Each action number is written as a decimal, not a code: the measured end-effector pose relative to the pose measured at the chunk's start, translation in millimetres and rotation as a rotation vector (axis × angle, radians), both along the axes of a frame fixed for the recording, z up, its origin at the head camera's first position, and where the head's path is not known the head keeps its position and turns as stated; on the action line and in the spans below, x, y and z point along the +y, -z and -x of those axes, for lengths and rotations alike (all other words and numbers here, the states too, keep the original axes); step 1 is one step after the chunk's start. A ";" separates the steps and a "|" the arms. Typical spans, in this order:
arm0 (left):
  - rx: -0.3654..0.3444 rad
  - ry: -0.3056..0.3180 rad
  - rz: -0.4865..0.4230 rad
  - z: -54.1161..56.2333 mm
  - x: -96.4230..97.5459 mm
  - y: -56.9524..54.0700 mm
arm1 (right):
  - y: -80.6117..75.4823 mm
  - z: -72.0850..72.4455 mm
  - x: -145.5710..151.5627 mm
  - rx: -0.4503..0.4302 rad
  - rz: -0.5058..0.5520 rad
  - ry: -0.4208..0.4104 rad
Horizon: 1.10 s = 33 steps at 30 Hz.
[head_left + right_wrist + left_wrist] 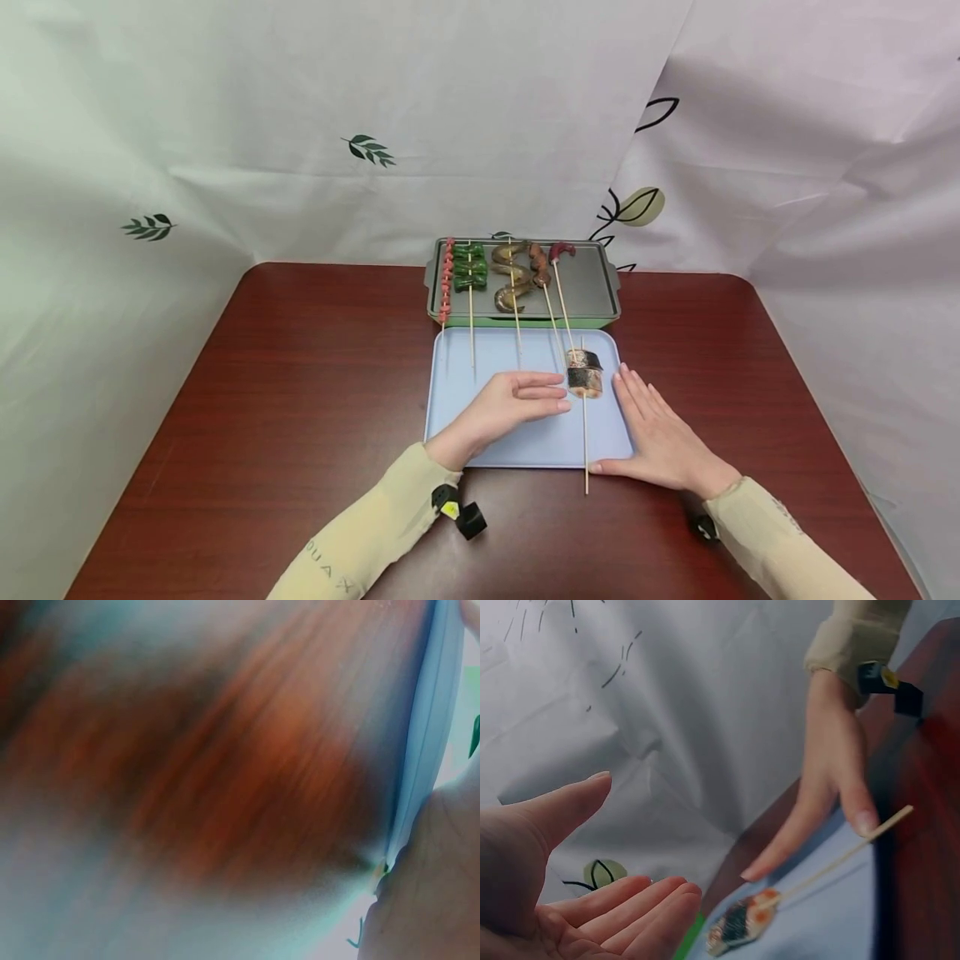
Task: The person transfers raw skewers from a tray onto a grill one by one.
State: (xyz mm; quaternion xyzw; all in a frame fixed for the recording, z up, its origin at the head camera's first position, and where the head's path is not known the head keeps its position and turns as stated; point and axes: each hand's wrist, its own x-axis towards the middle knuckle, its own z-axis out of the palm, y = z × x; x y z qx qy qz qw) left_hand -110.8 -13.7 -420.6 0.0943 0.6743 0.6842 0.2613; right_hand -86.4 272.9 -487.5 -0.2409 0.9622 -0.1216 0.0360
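Note:
A skewer with two chunks of dark-skinned fish (585, 382) lies at the right side of the pale blue tray (480, 350), its stick reaching past the front edge. My left hand (510, 408) hovers over the tray just left of the fish, fingers extended and thumb apart; the left wrist view shows the palm (592, 915) holding nothing. Along the tray's right edge lies my right hand (663, 437), fingers straight and thumb spread near the stick. Whether that thumb touches the stick is unclear. The right wrist view is blurred, showing part of the hand (427, 885) beside the tray rim (427, 727).
Behind the tray stands a grey grill pan (588, 279) with a green base. On it lie skewers of red pieces (446, 279), green pepper (470, 267), shrimp (512, 275), brown meat (539, 265) and a dark red curled piece (561, 251). Several sticks overhang the tray.

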 end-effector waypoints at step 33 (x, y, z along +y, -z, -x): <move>-0.221 0.032 -0.047 -26.7 38.7 42.5 | 0.5 -0.7 0.7 0.078 0.019 -0.036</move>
